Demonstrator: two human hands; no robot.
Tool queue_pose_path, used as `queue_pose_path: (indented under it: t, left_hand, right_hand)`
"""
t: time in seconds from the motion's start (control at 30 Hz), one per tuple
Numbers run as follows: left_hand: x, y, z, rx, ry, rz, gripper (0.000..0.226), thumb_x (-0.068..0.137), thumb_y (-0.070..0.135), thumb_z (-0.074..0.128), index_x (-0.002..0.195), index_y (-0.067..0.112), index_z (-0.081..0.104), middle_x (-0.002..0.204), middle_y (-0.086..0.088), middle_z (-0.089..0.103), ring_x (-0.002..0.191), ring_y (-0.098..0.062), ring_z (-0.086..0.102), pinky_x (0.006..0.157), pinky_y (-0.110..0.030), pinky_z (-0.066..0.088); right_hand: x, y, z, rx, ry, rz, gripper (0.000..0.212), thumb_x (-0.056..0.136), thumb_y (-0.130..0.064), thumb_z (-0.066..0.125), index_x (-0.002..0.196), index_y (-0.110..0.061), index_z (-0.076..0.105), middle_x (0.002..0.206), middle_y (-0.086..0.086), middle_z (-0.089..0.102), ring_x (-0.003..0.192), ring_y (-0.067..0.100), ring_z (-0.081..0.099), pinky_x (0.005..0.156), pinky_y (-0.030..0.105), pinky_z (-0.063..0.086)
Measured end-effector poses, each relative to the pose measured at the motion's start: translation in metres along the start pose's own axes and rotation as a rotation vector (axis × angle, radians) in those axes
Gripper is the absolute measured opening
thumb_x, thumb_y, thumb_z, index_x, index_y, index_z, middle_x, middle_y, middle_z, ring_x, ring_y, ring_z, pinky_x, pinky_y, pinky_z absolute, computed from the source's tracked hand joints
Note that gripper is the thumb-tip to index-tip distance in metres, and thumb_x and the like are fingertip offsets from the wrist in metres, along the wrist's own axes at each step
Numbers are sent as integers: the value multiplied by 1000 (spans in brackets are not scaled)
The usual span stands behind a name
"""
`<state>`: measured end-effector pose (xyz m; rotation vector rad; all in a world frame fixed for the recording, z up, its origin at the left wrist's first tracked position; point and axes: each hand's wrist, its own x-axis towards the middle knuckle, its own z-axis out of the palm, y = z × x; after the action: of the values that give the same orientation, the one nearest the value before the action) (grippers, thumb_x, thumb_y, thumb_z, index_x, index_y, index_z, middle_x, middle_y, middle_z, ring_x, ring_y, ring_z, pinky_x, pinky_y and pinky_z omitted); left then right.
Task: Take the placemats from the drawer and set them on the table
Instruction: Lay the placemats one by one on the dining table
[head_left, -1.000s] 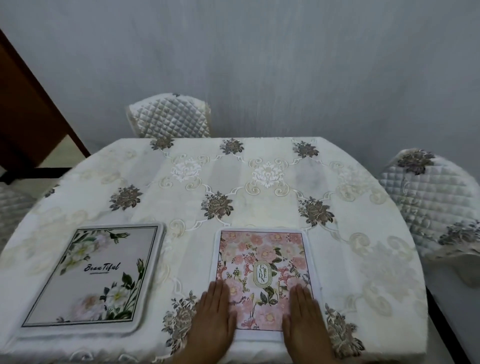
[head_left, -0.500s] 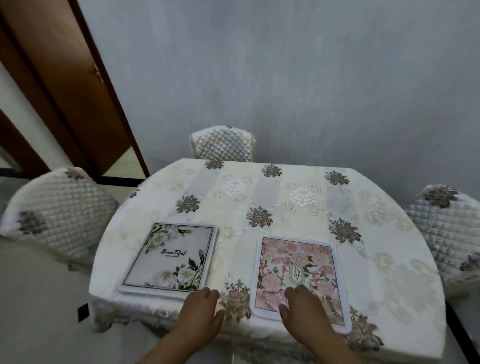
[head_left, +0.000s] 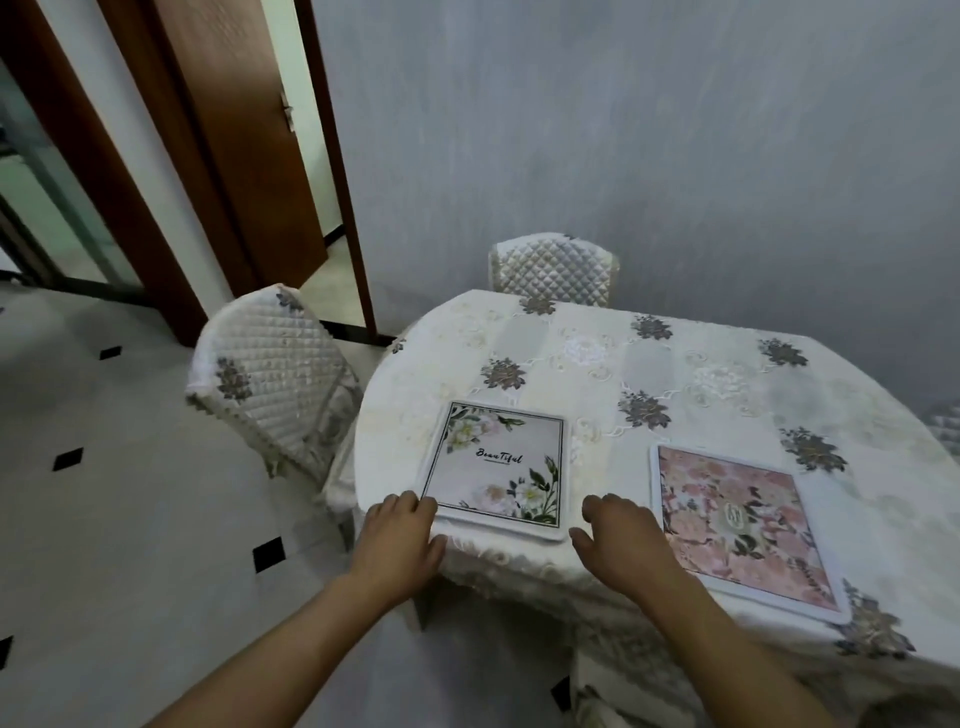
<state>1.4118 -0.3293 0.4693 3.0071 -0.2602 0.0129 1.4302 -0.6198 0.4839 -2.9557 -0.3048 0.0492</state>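
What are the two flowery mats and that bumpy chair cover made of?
White mat: probably soft fabric or foam, matte, with thick rounded edges. Pink mat: looks the same, printed flowers, pale padded rim. Chair cover: quilted cloth, slightly shiny, with stitched diamond puffs.

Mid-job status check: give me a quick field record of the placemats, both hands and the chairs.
table: two placemats lying flat, apart
white placemat: left, by near edge, reads Beautiful
pink placemat: right, by near edge
left hand: fingers on white placemat's near-left corner; grip unclear
right hand: loosely curled between the mats, holding nothing
left chair: at table's left end
far chair: behind far edge
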Motion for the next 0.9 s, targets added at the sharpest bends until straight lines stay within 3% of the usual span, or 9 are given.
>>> queue_pose_path:
  t: [0.27, 0.63, 0.9]
  left_hand:
    - [18, -58, 12, -41, -32, -36, 32, 88, 41, 50, 111, 20, 55, 107, -7, 59, 103, -29, 52, 84, -39, 43]
    - [115, -88, 67, 11, -182, -113, 30, 91, 39, 48, 109, 17, 55, 105, -7, 60, 101, -28, 53, 82, -38, 42]
    - [153, -90, 116, 0, -324, -131, 34, 92, 42, 49, 113, 15, 53, 108, -9, 59, 102, -29, 54, 82, -39, 43]
  right_hand:
    - [32, -30, 17, -37, -37, 24, 29, 90, -44, 49, 101, -18, 56, 96, 6, 62, 90, 27, 59, 77, 36, 43]
    - [135, 15, 103, -10, -229, 73, 30, 90, -41, 47, 110, -19, 55, 107, 5, 61, 98, 25, 59, 83, 37, 45]
    - [153, 32, 144, 46, -358, 191, 28, 92, -29, 45, 115, -14, 52, 114, 11, 52, 100, 28, 55, 81, 35, 45]
